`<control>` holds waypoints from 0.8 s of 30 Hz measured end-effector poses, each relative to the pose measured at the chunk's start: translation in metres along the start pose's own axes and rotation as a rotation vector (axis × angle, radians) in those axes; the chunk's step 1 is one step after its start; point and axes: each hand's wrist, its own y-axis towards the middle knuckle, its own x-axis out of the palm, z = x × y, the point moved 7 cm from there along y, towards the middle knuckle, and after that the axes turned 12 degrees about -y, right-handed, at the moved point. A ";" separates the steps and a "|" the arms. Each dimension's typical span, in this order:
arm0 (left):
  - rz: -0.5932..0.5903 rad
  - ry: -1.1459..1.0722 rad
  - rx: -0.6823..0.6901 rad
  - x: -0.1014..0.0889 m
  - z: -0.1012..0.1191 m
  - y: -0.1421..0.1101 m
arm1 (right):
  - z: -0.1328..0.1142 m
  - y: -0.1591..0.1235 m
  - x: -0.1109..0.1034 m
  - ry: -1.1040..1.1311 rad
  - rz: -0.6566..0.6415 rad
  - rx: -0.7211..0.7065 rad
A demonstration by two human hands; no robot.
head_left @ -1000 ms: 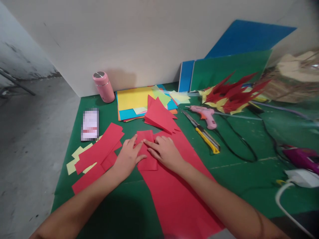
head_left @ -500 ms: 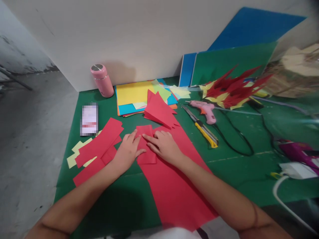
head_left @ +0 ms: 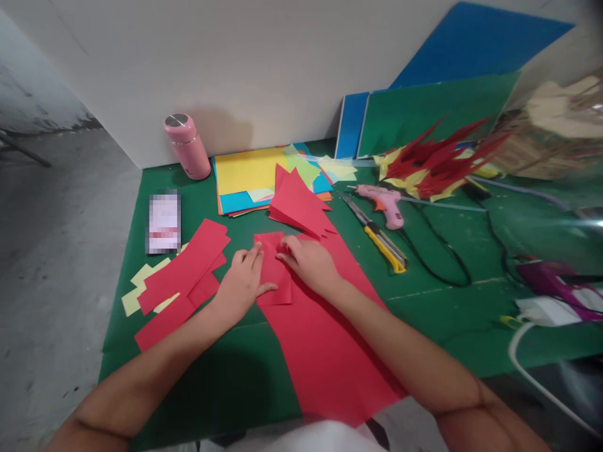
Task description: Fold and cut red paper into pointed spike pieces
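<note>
A small folded piece of red paper (head_left: 274, 271) lies on a long red paper sheet (head_left: 325, 351) spread over the green table cover (head_left: 438, 314). My left hand (head_left: 241, 287) lies flat on the folded piece's left edge, fingers stretched out. On its right side rests my right hand (head_left: 309, 262), fingers curled and pressing near the top edge. Neither hand lifts the paper.
Red paper strips (head_left: 183, 276) over yellow scraps lie to the left, red triangles (head_left: 299, 210) just beyond my hands. A stack of coloured sheets (head_left: 249, 182), a pink bottle (head_left: 186, 145) and a phone (head_left: 163, 221) stand behind. A utility knife (head_left: 377, 242), pink glue gun (head_left: 386, 204) and cables lie right.
My right hand's fingers have slid up the folded red piece toward its top edge and curled. The left hand has stayed flat. The view has shifted slightly.
</note>
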 end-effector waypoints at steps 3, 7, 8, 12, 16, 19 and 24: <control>-0.011 -0.007 -0.008 0.001 0.000 0.001 | 0.009 0.010 0.001 -0.118 -0.049 0.121; 0.007 -0.027 -0.021 -0.001 0.000 0.002 | 0.020 0.020 -0.003 -0.188 -0.073 0.229; 0.008 -0.031 -0.020 -0.001 0.000 0.002 | 0.022 0.021 -0.004 -0.193 -0.070 0.238; -0.025 -0.030 -0.031 -0.001 0.000 0.002 | 0.024 0.021 -0.005 -0.173 -0.040 0.208; -0.056 -0.067 -0.045 -0.001 -0.001 0.003 | 0.026 0.015 -0.008 -0.077 0.018 0.122; -0.059 -0.064 -0.019 -0.001 0.000 0.004 | 0.025 0.008 -0.010 0.028 -0.011 0.029; -0.028 -0.085 0.010 -0.002 0.000 0.003 | 0.010 -0.009 -0.015 0.254 -0.174 -0.219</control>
